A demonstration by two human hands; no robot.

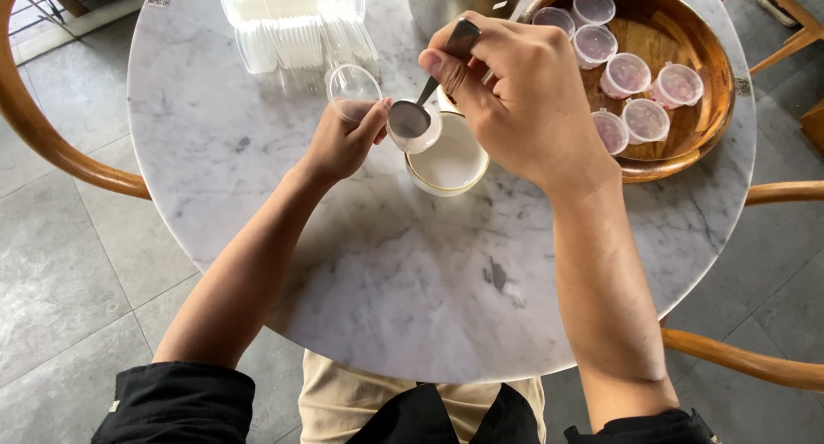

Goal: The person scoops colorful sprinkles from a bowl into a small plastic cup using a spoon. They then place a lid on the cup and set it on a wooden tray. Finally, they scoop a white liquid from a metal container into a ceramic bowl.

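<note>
White marble makes the round table [257,152], and near its middle stands a cream bowl [448,163] with a pale, milky liquid inside; I use this bowl as the landmark. The left hand [343,144] is closed around a small clear cup [414,133] with a hinged lid [353,90] standing open, and it holds the cup just above the bowl's left rim. The right hand [524,92] grips the handle of a metal spoon [410,118] between thumb and fingers, and the spoon's head is right over the cup's mouth.

To do this well, I think the cup should stay over the bowl so that drops fall back into it, and the spoon should tilt slowly and low, because the cup is small.

To the right of the bowl a wooden tray [695,109] carries several closed cups [627,73] with something pinkish inside. Behind the bowl, to the left, lie stacks of empty clear cups [292,24]. Directly behind it stands a metal container [455,2]; its contents I cannot see.
</note>
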